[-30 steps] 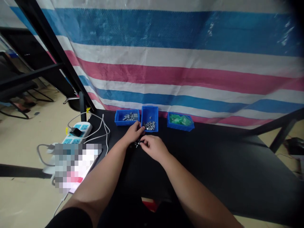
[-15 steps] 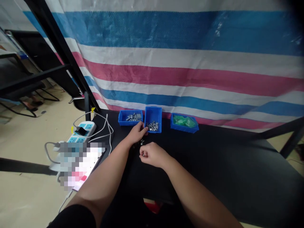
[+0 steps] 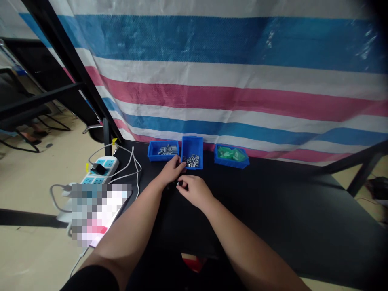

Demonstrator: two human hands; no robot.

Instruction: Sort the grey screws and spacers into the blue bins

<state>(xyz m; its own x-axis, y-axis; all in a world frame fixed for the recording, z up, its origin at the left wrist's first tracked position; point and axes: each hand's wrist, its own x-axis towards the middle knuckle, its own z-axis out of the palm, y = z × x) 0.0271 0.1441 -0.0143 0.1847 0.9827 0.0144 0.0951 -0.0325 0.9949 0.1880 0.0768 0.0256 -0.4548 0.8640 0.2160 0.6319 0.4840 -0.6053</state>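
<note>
Three blue plastic bins stand in a row at the table's far edge. The left bin (image 3: 154, 152) holds short silver metal cylinders (image 3: 166, 150), and the middle bin (image 3: 191, 146) holds small metal fasteners (image 3: 191, 160). Green bagged parts (image 3: 228, 153) fill the right bin (image 3: 232, 161). My left hand (image 3: 171, 170) is just in front of the middle bin, its fingers together, touching the bin's front corner. My right hand (image 3: 195, 190) pinches a small dark metal part (image 3: 179, 183) close to my left fingertips. Whether my left hand holds anything is hidden.
The black table (image 3: 273, 210) stretches away to the right. A power strip (image 3: 103, 169) with a phone on it and white cables lies to the left, beside a pixelated object (image 3: 100, 214). A striped tarpaulin (image 3: 230, 101) hangs behind the table, with a black metal frame (image 3: 81, 93).
My right hand has moved up and left, closing toward my left hand around the small metal part. My left hand stays near the middle bin. The view has shifted slightly.
</note>
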